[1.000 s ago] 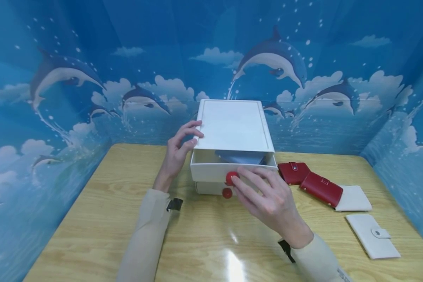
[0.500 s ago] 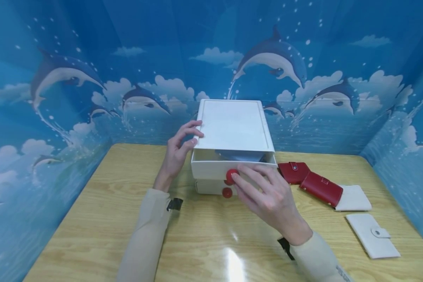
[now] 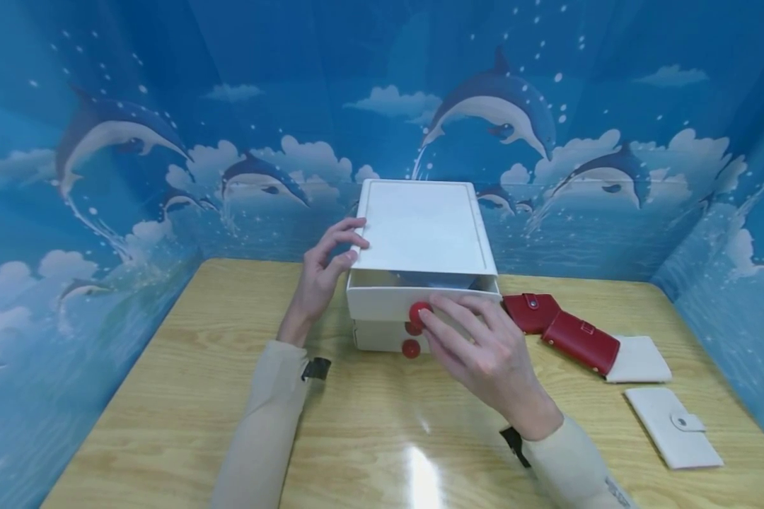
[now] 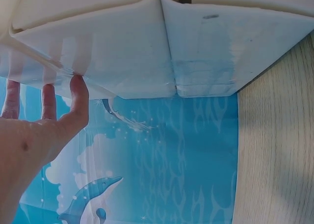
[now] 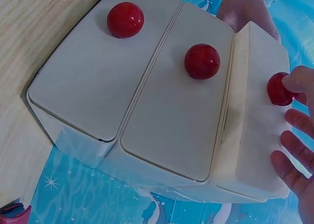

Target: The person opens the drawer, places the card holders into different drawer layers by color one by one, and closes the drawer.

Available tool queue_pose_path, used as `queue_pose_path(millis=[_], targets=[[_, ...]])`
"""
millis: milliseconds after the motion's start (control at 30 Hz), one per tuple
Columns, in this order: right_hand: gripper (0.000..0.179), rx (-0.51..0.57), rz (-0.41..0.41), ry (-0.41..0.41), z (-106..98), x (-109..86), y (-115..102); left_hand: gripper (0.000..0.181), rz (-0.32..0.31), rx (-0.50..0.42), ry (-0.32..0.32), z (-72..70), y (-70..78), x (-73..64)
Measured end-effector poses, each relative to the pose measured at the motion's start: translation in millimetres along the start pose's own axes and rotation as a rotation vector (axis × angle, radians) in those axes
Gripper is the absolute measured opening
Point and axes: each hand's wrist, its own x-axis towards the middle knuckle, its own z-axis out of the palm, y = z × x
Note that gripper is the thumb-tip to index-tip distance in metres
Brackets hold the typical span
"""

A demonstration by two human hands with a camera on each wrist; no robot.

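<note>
A white chest of drawers [image 3: 423, 223] stands at the back of the table. Its top drawer [image 3: 382, 304] is pulled partway out, and part of a blue item [image 3: 438, 279] shows inside. My right hand [image 3: 484, 353] pinches the red round knob [image 5: 279, 89] on that drawer between thumb and index finger; the other fingers lie near the drawer front. My left hand [image 3: 318, 279] rests against the chest's left side and top edge, fingers extended; in the left wrist view the fingertips [image 4: 78, 81] touch the white side wall. Two lower drawers, each with a red knob [image 5: 202, 61], are pushed in.
Right of the chest lie two red wallets [image 3: 581, 341], one overlapping a white wallet [image 3: 639, 358]. Another white wallet [image 3: 673, 427] with a snap strap lies nearer the front right. A dolphin-print curtain [image 3: 280, 106] surrounds the wooden table [image 3: 184, 396].
The top drawer has slid a little inward, with my right hand still on its knob. Less of the blue item shows. My left hand has stayed in place.
</note>
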Motion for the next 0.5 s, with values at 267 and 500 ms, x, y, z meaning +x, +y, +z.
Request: queue_pose_path(millis=[267,500], targets=[[0.036,-0.001,0.008,-0.012,0.7,-0.1,2.3,0.029,-0.001,0.007,-0.002,0.2,-0.6,0.9],[0.036,0.001,0.019,-0.031,2.0,0.0,4.0,0.028,-0.002,0.019,-0.008,-0.5,0.4,1.0]])
